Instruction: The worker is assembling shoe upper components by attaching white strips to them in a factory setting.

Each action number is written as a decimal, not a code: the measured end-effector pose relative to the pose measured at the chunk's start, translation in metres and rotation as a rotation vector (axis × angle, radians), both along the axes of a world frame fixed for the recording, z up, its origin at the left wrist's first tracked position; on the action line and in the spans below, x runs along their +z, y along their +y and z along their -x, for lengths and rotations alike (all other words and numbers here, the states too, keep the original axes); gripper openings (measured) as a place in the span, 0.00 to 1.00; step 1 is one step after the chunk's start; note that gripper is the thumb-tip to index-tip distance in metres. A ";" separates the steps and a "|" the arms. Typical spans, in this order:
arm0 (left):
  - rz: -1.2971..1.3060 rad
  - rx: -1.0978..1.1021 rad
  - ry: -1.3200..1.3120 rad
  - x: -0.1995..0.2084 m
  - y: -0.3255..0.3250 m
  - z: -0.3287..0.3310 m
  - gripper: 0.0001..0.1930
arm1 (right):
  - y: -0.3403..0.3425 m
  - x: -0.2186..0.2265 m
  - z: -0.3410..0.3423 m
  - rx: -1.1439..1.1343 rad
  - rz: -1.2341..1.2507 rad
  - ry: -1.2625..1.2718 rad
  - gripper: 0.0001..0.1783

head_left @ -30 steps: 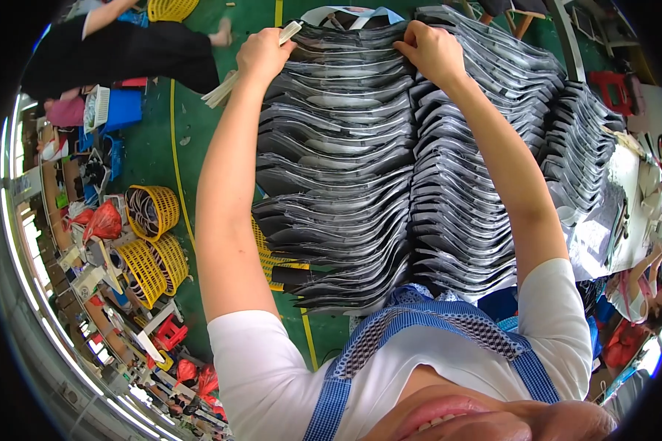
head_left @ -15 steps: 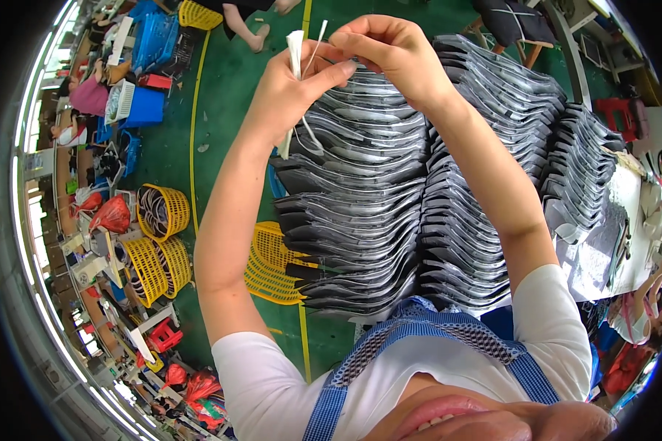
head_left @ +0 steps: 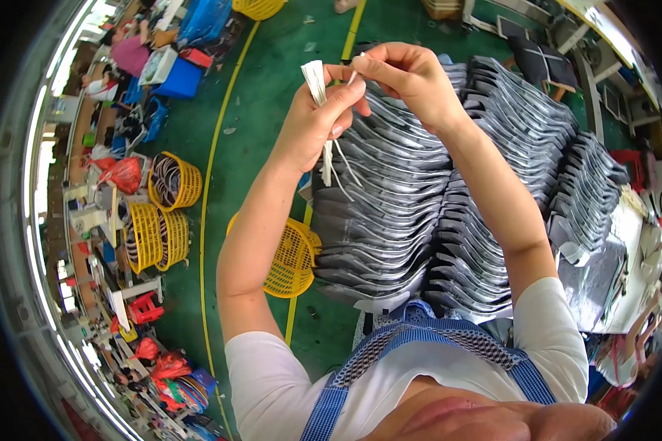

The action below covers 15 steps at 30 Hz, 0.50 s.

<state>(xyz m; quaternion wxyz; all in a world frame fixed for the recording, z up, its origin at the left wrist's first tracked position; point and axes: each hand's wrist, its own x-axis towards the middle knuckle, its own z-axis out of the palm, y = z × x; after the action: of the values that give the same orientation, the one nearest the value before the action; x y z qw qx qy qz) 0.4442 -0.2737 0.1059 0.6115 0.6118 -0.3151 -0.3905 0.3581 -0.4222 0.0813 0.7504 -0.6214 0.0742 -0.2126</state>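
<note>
Both hands are working close together, raised above the stacked grey shoe-upper pieces [head_left: 419, 220]. The left hand [head_left: 318, 121] is clamping a small bundle of white strips [head_left: 316, 81] between thumb and fingers, their loose ends dangling below the palm, while the right hand [head_left: 408, 73] is pinching the tip of a single strip out of that bundle with thumb and forefinger.

These strips look light, thin and limp — likely to slip or fan out if held loosely, so a firm pinch near the top end, just where the fingers are now, seems the safest hold. One strip should pull free with very little force.

Compared with half a second ago, the hands are sitting a little lower and nearer the middle of the view, and the right hand is gripping closer to the bundle's top. A second ago the two hands were well apart, resting on the far edge of the grey stacks — now they are meeting over them. Yellow baskets [head_left: 151, 235] are standing on the green floor [head_left: 257, 95] to the left.
</note>
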 end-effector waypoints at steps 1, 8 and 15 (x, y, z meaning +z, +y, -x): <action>0.046 0.039 0.033 0.001 0.009 0.002 0.10 | 0.007 0.002 0.000 0.005 -0.016 0.018 0.11; 0.189 0.271 0.013 0.021 0.102 0.017 0.07 | 0.091 0.029 -0.007 0.175 -0.048 -0.029 0.10; 0.267 0.670 -0.464 0.004 0.185 0.051 0.08 | 0.177 0.028 -0.002 0.246 0.294 -0.183 0.06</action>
<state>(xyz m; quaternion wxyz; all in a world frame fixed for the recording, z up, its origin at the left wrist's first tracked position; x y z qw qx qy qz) 0.3928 -0.0885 0.1095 0.6914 0.6674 -0.2759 0.0217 0.3601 -0.2454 0.1094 0.6757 -0.7066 -0.1024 -0.1832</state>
